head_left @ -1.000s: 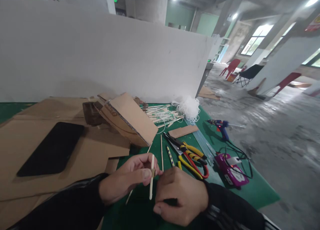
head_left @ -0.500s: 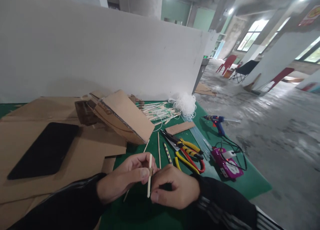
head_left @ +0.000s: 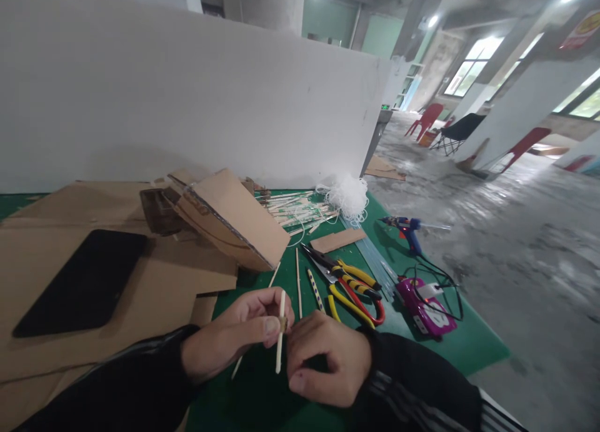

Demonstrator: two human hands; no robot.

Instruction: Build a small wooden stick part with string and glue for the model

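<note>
A short pale wooden stick [head_left: 280, 344] stands nearly upright, pinched between thumb and fingers of my left hand [head_left: 248, 326]. Small brown material, which I cannot make out clearly, sits at the stick's middle beside the left thumb tip. Close on its right is my right hand [head_left: 328, 357], with fingers curled in and the thumb bent below; whatever they hold, if anything, is hidden. The right thumb is a little apart from the stick's lower end. Beyond the hands lie a thin wooden stick [head_left: 299, 282] and a dotted stick [head_left: 315, 289] on the green table [head_left: 262, 407].
Pliers with yellow-and-black handles [head_left: 359, 276] and red-handled scissors [head_left: 363, 304] lie right of centre. A blue glue gun [head_left: 409, 232], clear glue sticks [head_left: 375, 260] and a purple power socket [head_left: 426, 310] are farther right. A cardboard box [head_left: 234, 216] and black tablet-like slab [head_left: 84, 282] are left.
My right hand has shifted slightly down and right, its thumb moving away from the stick's lower end. My left hand keeps its pinch on the stick, nearly still.
</note>
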